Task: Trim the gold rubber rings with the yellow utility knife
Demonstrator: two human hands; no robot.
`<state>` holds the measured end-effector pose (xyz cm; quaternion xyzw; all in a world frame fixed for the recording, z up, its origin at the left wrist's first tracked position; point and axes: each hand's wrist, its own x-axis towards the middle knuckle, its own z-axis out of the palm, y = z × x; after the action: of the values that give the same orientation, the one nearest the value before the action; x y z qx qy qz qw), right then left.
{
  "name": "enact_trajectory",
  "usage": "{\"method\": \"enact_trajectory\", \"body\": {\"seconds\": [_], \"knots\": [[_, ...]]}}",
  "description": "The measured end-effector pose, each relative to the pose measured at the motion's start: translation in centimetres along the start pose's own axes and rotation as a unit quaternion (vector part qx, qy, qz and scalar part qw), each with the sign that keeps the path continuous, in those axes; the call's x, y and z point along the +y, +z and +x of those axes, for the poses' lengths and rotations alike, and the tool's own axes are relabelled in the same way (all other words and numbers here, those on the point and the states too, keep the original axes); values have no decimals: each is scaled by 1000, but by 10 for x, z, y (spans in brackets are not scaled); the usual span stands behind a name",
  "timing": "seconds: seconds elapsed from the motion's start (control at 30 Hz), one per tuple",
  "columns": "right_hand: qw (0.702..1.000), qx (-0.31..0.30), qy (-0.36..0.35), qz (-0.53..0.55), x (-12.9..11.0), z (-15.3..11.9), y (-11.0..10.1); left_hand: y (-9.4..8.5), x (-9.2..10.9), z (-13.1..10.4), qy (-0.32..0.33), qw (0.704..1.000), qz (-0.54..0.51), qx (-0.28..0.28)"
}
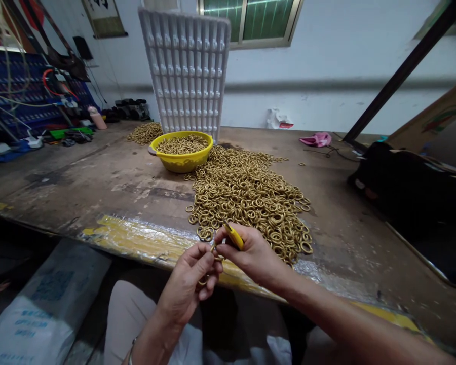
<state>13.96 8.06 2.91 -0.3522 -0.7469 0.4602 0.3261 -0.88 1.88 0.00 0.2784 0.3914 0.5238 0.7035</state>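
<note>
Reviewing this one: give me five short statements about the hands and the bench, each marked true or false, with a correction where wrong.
1. The right hand holds a yellow tool. True.
2. The left hand is empty. False: it holds a gold-coloured ring.
3. A ribbed panel stands upright behind the yellow bowl. True.
4. The pink cloth lies left of the bowl. False: it lies to the right.
5. Loose rings are heaped on the table. True.
</note>
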Motion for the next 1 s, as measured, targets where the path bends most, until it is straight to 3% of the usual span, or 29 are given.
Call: {"method": "enact_trajectory", "body": {"seconds": [0.13, 0.3, 0.43, 0.87, 1.0], "knots": [[968, -19, -59, -241, 0, -7, -1, -3, 0, -1, 22, 999, 12, 28], [889, -85, -18, -449, -5, -11, 1, -4, -1, -1, 75, 994, 33, 72], [872, -93, 1, -480, -6, -10, 2, -5, -3, -1, 100, 988, 87, 75], [866, -88, 3, -492, -4, -8, 5, -2, -5, 0, 127, 979, 147, 57], [858, -81, 47, -505, 6, -1, -9, -1, -5, -4, 142, 977, 150, 53]]}}
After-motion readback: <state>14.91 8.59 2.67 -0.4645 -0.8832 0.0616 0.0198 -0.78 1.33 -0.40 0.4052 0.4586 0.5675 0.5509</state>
